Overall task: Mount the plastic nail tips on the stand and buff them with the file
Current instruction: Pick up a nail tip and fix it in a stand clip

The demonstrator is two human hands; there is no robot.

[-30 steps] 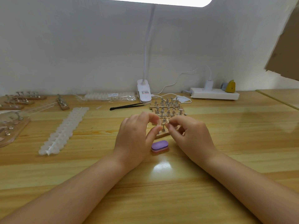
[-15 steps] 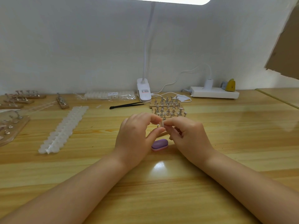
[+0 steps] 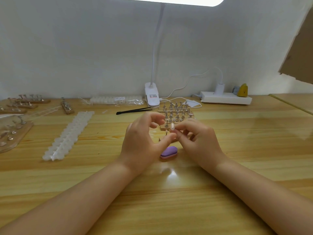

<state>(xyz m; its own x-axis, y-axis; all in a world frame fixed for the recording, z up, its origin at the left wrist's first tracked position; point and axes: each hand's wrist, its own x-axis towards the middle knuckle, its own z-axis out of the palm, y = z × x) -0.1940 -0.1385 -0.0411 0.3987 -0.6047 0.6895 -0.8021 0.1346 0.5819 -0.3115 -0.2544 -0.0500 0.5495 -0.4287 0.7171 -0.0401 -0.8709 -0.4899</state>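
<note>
A pale nail tip (image 3: 172,127) stands pinched in the right hand (image 3: 198,141), touching the left hand's (image 3: 144,143) thumb; left fingers loosely curled above the purple file (image 3: 168,152) on the counter (image 3: 169,200).

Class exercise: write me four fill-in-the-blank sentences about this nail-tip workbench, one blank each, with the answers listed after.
1. The right hand pinches a pale nail ____.
2. The file lying on the table between the hands is ____ in colour.
3. The black tweezers lie to the ____ of the stand of metal pegs.
4. The lamp is fixed to the table edge by a ____.

Answers: tip; purple; left; clip
</note>
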